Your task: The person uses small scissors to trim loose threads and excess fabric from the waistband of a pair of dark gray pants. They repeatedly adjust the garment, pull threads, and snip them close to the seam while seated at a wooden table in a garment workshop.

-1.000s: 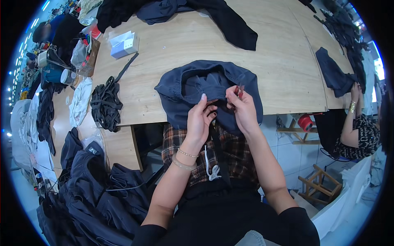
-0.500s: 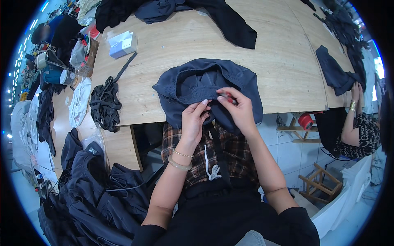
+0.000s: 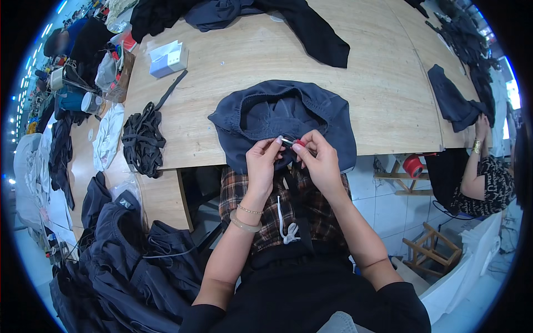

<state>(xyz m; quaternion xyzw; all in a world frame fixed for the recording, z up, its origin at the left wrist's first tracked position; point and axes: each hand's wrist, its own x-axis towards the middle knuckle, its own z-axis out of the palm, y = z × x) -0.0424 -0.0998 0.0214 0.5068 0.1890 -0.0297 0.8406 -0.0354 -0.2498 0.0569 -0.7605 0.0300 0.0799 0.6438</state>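
Note:
A dark blue garment (image 3: 338, 116) lies at the table's near edge, its gathered, stretchy-looking opening facing up. At the near side of that opening, my left hand (image 3: 261, 164) is closed, thumb and fingers pinching the garment's edge. My right hand (image 3: 322, 164) grips a small red-handled tool (image 3: 298, 143) between thumb and fingers. Its thin metal end reaches the left thumb; its exact kind is hard to make out. Below the hands a black strap (image 3: 297, 213) hangs over my plaid-covered lap. The fingers partly hide what lies between them.
A tangle of black strips (image 3: 143, 139) and a tissue box (image 3: 168, 59) lie on the table (image 3: 383, 83) to the left. More dark garments (image 3: 125, 250) are heaped at lower left. At right are another person's hands (image 3: 482, 127), a wooden stool (image 3: 432, 250) and a red spool (image 3: 412, 165).
My right hand has turned and lowered slightly, bringing the red-handled tool's metal end to the left thumb. The garment has barely shifted.

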